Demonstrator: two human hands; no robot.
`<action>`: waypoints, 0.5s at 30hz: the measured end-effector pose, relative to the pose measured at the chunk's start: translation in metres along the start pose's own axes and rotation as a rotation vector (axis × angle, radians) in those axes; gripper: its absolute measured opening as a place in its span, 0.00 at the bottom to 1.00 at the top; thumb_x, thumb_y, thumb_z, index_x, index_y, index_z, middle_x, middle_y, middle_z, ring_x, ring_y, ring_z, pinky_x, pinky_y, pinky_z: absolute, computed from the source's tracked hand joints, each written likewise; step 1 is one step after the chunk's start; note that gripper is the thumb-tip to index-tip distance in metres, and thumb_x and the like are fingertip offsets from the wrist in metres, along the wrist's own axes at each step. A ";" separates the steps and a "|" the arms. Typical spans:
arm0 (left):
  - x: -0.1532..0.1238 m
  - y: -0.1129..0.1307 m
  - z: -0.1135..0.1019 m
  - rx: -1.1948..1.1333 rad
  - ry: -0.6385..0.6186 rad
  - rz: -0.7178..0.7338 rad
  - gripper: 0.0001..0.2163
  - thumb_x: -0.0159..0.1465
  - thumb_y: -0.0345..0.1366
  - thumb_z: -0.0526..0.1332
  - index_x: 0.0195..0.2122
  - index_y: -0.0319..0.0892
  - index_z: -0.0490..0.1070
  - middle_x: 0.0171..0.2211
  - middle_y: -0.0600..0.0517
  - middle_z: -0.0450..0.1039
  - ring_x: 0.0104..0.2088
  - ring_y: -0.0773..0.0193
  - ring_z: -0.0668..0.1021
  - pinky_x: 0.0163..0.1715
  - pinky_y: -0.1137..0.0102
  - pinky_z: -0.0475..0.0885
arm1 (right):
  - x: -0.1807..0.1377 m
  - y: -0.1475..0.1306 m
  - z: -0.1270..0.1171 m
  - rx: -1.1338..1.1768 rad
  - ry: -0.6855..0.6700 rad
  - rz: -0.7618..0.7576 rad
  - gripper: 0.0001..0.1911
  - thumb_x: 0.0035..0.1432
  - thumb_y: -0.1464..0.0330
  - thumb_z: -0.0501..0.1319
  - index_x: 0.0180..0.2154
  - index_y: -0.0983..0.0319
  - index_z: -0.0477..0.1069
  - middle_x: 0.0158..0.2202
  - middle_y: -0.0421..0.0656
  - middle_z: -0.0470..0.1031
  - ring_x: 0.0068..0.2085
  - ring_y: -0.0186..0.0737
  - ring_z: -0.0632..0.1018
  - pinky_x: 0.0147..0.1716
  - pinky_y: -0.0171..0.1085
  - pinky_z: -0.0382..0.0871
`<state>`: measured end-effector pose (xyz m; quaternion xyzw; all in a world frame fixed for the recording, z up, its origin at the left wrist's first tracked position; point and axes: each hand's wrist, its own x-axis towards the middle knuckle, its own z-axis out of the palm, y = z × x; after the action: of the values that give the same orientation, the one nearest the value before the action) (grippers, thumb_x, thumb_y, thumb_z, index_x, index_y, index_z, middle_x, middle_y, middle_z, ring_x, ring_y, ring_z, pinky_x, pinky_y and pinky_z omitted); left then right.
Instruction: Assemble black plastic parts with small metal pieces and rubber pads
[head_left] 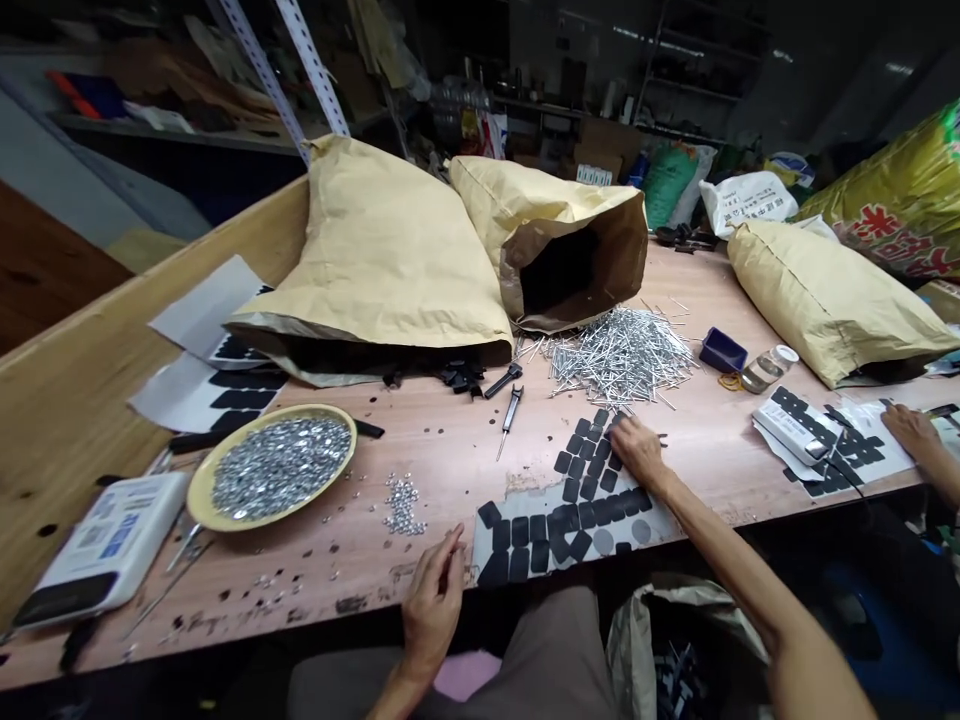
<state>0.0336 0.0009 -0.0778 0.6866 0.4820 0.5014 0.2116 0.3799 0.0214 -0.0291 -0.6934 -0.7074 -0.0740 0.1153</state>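
My right hand (636,450) reaches down at the upper end of a cluster of black rounded pads (576,468), fingers bent and drawn together on the outermost one. Whether it pinches that pad is hidden. More black pads lie in rows on a pale backing sheet (592,565) along the front edge of the table. Just left of this sheet, my left hand (433,605) hovers near the table edge with its fingers closed together; anything between them is too small to make out. Beyond it sits a small heap of shiny metal bits (403,505).
A yellow bowl (196,495) of metal pieces stands left, beside a white scale (112,545). Behind are a pile of metal pins (626,350), a small screwdriver-like tool (511,415) and large paper sacks (390,250). Another person's hand (911,430) works at far right.
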 end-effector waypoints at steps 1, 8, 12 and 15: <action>0.000 -0.001 0.001 0.030 0.006 0.014 0.10 0.63 0.37 0.56 0.42 0.44 0.75 0.35 0.48 0.79 0.33 0.62 0.80 0.35 0.69 0.76 | -0.006 -0.004 0.001 0.035 -0.038 -0.084 0.14 0.62 0.70 0.51 0.28 0.61 0.71 0.28 0.45 0.70 0.33 0.39 0.67 0.29 0.36 0.59; 0.002 -0.004 0.000 0.124 0.001 0.088 0.10 0.63 0.33 0.56 0.42 0.43 0.74 0.35 0.49 0.79 0.33 0.63 0.80 0.34 0.71 0.75 | -0.006 -0.003 -0.007 0.183 -0.124 -0.154 0.21 0.66 0.67 0.45 0.27 0.60 0.71 0.26 0.45 0.68 0.30 0.38 0.65 0.25 0.35 0.56; 0.000 -0.008 -0.003 0.135 -0.036 0.023 0.11 0.63 0.35 0.55 0.42 0.42 0.74 0.35 0.48 0.79 0.32 0.63 0.80 0.30 0.71 0.75 | 0.002 0.000 -0.005 0.215 -0.173 -0.244 0.17 0.64 0.69 0.49 0.26 0.60 0.69 0.26 0.44 0.69 0.31 0.38 0.66 0.24 0.34 0.56; -0.001 -0.009 -0.003 0.133 -0.033 -0.041 0.11 0.62 0.37 0.56 0.41 0.42 0.75 0.34 0.47 0.79 0.31 0.63 0.80 0.29 0.71 0.76 | 0.008 0.002 -0.005 0.141 -0.131 -0.042 0.16 0.63 0.72 0.48 0.26 0.61 0.69 0.27 0.45 0.69 0.30 0.38 0.65 0.21 0.33 0.54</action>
<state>0.0267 0.0033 -0.0835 0.6973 0.5247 0.4524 0.1836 0.3821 0.0275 -0.0222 -0.6718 -0.7314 0.0189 0.1156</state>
